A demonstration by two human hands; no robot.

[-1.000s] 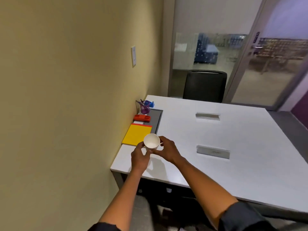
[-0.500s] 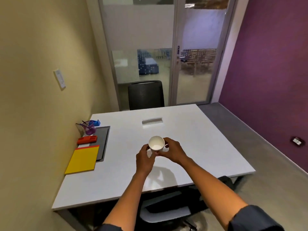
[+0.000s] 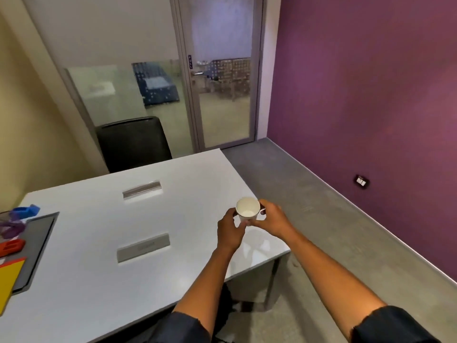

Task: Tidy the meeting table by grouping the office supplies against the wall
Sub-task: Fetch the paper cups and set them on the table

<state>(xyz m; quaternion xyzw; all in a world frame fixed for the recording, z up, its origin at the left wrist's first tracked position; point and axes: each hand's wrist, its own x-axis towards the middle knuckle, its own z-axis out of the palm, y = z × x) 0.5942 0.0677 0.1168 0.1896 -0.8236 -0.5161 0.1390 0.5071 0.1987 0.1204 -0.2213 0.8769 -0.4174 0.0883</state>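
I hold a white paper cup (image 3: 246, 209), empty inside, above the right edge of the white meeting table (image 3: 99, 288). My left hand (image 3: 230, 231) grips its left side and my right hand (image 3: 273, 219) grips its right side. Against the yellow wall at the far left lie the grouped supplies: a yellow folder (image 3: 8, 278), an orange stapler (image 3: 11, 247), a purple pen holder (image 3: 12, 226) and a blue object (image 3: 26, 211), beside a grey desk mat (image 3: 37, 246).
Two metal cable flaps (image 3: 142, 189) (image 3: 143, 247) are set in the tabletop. A black chair (image 3: 133, 143) stands at the far end before a glass partition and door (image 3: 222, 95). A purple wall (image 3: 371, 95) and bare concrete floor (image 3: 321, 219) lie to the right.
My view has swung right, away from the yellow wall. The cup, held in both hands, has moved from beside the yellow folder to above the table's right edge.
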